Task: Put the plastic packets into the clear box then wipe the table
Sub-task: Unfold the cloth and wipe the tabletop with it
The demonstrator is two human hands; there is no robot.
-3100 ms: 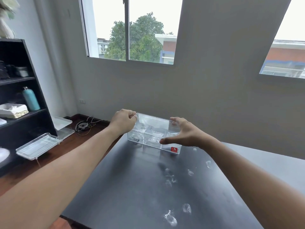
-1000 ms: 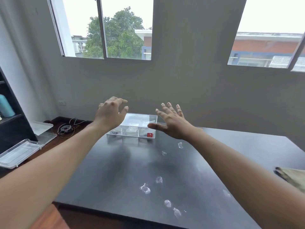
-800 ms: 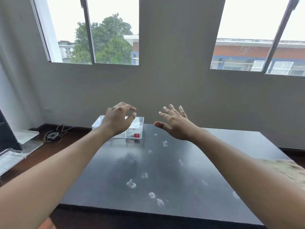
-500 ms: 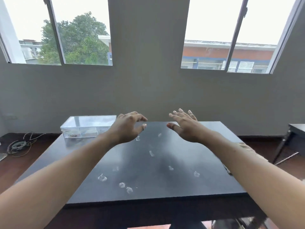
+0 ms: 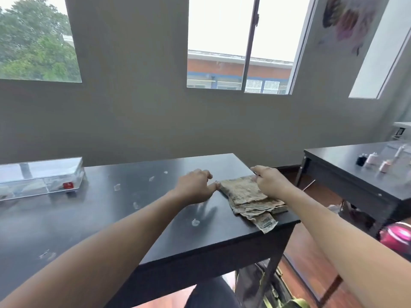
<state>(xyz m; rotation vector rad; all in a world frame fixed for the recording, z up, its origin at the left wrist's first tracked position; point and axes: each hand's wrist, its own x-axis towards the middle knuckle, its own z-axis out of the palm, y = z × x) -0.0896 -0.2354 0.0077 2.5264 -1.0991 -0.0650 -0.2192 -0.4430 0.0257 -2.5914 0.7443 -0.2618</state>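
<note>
The clear box (image 5: pixel 42 177) with a red sticker rests on the black table (image 5: pixel 106 221) at the far left, lid on, packets dimly visible inside. A folded beige cloth (image 5: pixel 246 196) lies at the table's right edge, a corner hanging over the front. My right hand (image 5: pixel 268 181) is on the cloth's far right side, fingers curled onto it. My left hand (image 5: pixel 196 183) touches the cloth's left corner with its fingertips, fingers loosely bent. Several wet smears (image 5: pixel 195 222) dot the tabletop.
A second black table (image 5: pixel 355 181) with small bottles (image 5: pixel 371 158) stands to the right, a gap of wooden floor between. A pink object (image 5: pixel 395 236) sits low at the right. A bag (image 5: pixel 262 287) lies under the table's right end. The wall is close behind.
My view has swung right from the box to the table's right end. Both hands left the box, travelled right over the table and now touch the cloth.
</note>
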